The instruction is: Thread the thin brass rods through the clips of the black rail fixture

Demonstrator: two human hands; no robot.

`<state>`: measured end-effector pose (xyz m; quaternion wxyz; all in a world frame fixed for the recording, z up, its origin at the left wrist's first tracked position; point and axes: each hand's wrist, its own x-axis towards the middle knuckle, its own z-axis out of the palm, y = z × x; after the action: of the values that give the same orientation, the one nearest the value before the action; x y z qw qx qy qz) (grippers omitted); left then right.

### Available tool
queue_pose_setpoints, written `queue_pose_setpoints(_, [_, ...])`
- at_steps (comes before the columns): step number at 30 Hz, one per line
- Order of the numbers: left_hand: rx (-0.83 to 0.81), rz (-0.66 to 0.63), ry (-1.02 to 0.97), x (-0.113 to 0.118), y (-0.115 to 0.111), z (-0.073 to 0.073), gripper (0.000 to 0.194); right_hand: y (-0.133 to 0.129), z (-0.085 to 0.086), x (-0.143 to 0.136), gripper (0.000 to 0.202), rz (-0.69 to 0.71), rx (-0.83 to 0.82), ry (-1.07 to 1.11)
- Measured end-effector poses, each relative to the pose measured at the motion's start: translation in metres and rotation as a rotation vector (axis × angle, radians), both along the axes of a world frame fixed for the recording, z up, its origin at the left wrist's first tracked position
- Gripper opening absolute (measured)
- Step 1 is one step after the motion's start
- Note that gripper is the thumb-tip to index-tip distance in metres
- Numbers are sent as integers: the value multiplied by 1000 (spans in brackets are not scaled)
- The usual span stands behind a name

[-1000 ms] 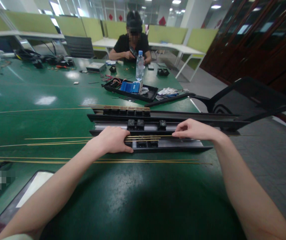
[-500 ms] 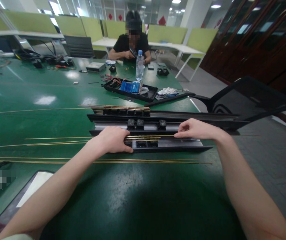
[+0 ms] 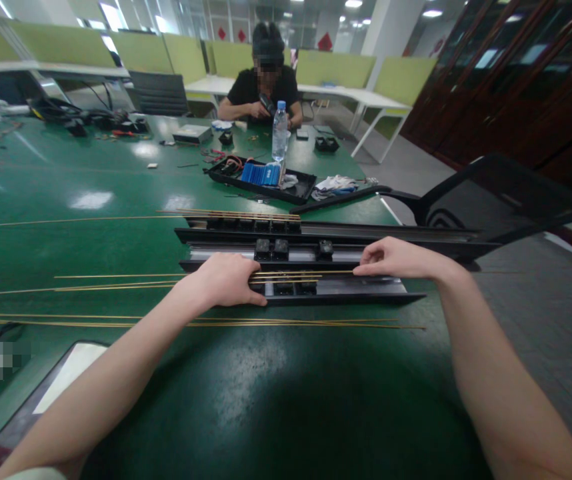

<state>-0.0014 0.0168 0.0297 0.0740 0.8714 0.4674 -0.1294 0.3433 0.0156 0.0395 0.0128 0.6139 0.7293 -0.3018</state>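
Office room, green worktop [image 3: 246,387]; landmark is the rail [image 3: 346,298], the black channel nearest the wearer, long axis left to right.

Right hand [image 3: 391,257]: over the rail's right part, fingertips pinched together on a thin brass rod [image 3: 341,272]. Left hand [image 3: 226,279]: palm down across the rail's left part, thumb and forefinger parted, thumb at the near wall. Whether it grips the rail or something under the palm is hidden; cannot tell.

Key relation: rod lies close to parallel with the rail, above its far side, running leftward from the right fingertips towards the left hand. A faint line goes on to the right, beyond the rail's end. Right hand is the one on the rod; black blocks [image 3: 306,287] sit in the rail between the hands, left of the right fingertips and just beside the left hand.

Outward: loose rods [image 3: 291,324] on the near side of the rail, roughly parallel to it. Beyond its far side, a middle rail [image 3: 216,255] with three blocks, then a back rail [image 3: 366,231]. Farther beyond: tray [image 3: 307,190], bottle [image 3: 279,137], a seated person [image 3: 243,93].
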Motion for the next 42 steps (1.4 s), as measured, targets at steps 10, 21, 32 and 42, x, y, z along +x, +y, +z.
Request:
queue_pose_setpoints(10, [19, -9, 8, 0, 0, -1, 71, 1, -1, 9, 52, -11, -32, 17])
queue_pose_setpoints(21, [25, -15, 6, 0, 0, 0, 70, 2, -1, 25, 50, -24, -74, -5])
queue_pose_setpoints(32, [15, -2, -2, 0, 0, -1, 67, 2, 2, 40, 51, -34, -155, 10])
queue_pose_setpoints(42, [13, 2, 6, -2, 0, -1, 68, 4, -1, 59, 51, -65, -157, 10])
